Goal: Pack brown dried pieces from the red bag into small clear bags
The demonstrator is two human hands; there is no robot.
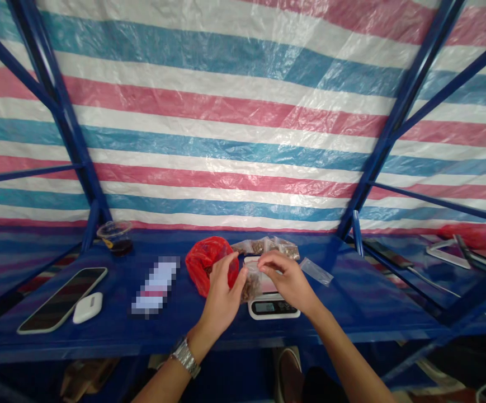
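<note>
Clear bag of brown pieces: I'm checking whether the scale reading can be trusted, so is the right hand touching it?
Touching: the head view shows the right hand pinching the top of the clear bag of brown pieces above the digital scale.

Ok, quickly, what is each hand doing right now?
Left hand: closed, pinching a clear plastic bag of brown pieces.
Right hand: closed, pinching the same bag's top edge.

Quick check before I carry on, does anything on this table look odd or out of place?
The white rectangular item beside the left hand is pixelated, so it can't be identified. Otherwise nothing stands out: the dark liquid sits inside its clear plastic cup, with no spill visible.
</note>
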